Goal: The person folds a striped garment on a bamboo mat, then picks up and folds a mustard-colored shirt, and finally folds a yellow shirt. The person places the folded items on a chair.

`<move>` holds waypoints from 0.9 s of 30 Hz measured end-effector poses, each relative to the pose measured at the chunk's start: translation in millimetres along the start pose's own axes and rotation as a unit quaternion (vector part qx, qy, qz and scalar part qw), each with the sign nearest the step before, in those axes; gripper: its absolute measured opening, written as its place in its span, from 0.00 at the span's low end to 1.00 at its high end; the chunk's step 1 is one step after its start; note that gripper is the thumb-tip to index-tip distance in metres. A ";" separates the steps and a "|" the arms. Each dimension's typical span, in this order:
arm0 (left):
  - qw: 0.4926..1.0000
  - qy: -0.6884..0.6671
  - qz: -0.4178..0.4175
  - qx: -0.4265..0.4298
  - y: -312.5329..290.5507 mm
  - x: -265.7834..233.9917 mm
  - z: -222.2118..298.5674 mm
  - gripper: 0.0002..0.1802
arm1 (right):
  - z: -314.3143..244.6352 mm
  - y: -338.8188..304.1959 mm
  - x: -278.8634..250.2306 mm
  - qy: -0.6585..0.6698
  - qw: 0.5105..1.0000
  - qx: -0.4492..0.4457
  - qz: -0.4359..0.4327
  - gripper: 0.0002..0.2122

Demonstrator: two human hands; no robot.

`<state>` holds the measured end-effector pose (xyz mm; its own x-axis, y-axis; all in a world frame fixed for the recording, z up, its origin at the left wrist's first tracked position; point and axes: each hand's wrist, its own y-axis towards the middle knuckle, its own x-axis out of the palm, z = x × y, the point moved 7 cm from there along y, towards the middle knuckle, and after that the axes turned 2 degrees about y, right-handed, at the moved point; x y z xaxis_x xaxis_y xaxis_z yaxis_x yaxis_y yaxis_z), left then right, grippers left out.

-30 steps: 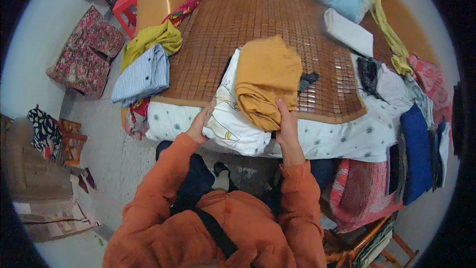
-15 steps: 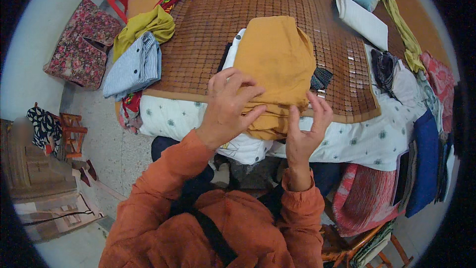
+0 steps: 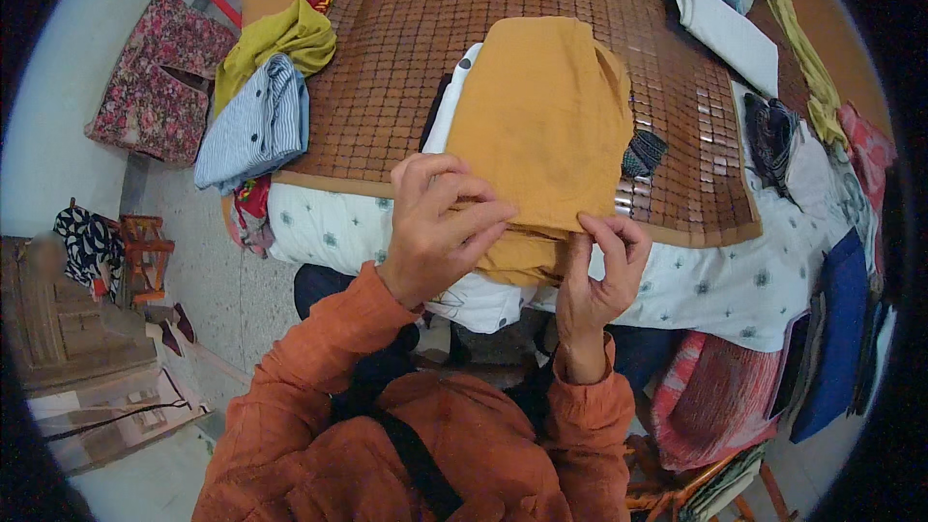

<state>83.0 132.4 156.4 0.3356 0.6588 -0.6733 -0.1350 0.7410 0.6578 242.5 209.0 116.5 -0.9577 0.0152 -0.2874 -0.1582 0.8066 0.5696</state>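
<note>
A mustard-yellow garment (image 3: 541, 116), folded into a tall rectangle, lies in front of me on top of a white garment (image 3: 464, 298) that shows at its left side and below it. My left hand (image 3: 440, 222) is closed at the near left of the yellow cloth, its fingertips pinching the front edge. At the near right corner my right hand (image 3: 607, 266) pinches the same edge between thumb and forefinger. Below that edge, another layer of yellow cloth hangs in loose folds. What kind of garment it is cannot be made out.
The brown tile mat (image 3: 387, 87) lies on a bed with a white patterned sheet (image 3: 715, 280). A striped blue shirt (image 3: 253, 126) and an olive cloth (image 3: 280, 43) are at left; a white folded cloth (image 3: 727, 34) is at right. A dark patterned cloth piece (image 3: 642, 153) lies beside the yellow garment.
The bunched near edge of the yellow garment is now straighter and smoother. My right hand has closed from spread fingers to a pinch on its corner; my left fingers have drawn together.
</note>
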 end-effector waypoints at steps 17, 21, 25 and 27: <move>0.999 0.025 -0.015 0.025 1.9 0.2 4.3 0.14 | 53.9 36.3 20.6 0.301 0.886 0.352 -0.022 0.13; 0.999 0.026 -0.013 0.030 0.1 0.7 3.9 0.14 | 54.8 43.9 26.2 0.308 0.867 0.383 -0.080 0.12; 0.998 0.031 -0.015 0.044 0.4 0.0 5.5 0.14 | 69.3 46.2 30.2 0.283 0.872 0.393 -0.064 0.08; 0.998 0.037 -0.009 0.051 -0.4 -0.3 5.4 0.14 | 72.1 46.0 33.3 0.292 0.865 0.397 -0.092 0.07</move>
<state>88.0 131.2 158.2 0.2671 0.6567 -0.7053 -0.0333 0.7377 0.6743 220.7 289.2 77.6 -0.9284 -0.2714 0.2540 -0.3284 0.9188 -0.2188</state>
